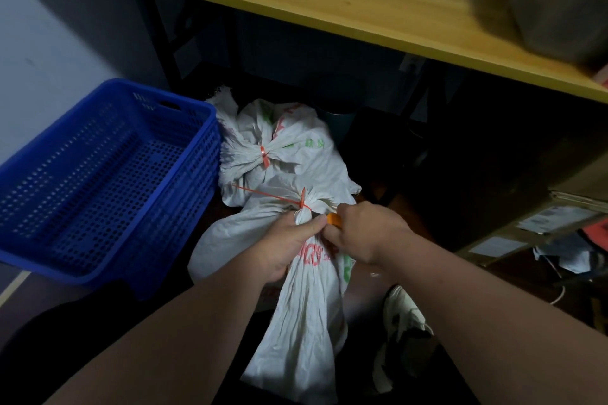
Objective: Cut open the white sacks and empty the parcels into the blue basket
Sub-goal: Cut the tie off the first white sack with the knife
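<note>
A white sack [306, 312] with red and green print lies on the floor in front of me. My left hand [289, 245] grips its bunched neck just below a red cable tie [301, 204]. My right hand [365, 233] is closed around an orange-handled cutter [334, 220] held against the neck; its blade is hidden. A second white sack [279, 141], tied with another red cable tie [264, 154], lies behind the first. The blue basket [108, 154] stands to the left of both sacks with nothing inside.
A yellow wooden table [329, 0] overhangs the sacks, its dark legs behind them. Cardboard boxes [533, 223] with labels sit at the right. A white shoe [404, 332] is beside the near sack. A grey box [566, 3] stands on the table's right end.
</note>
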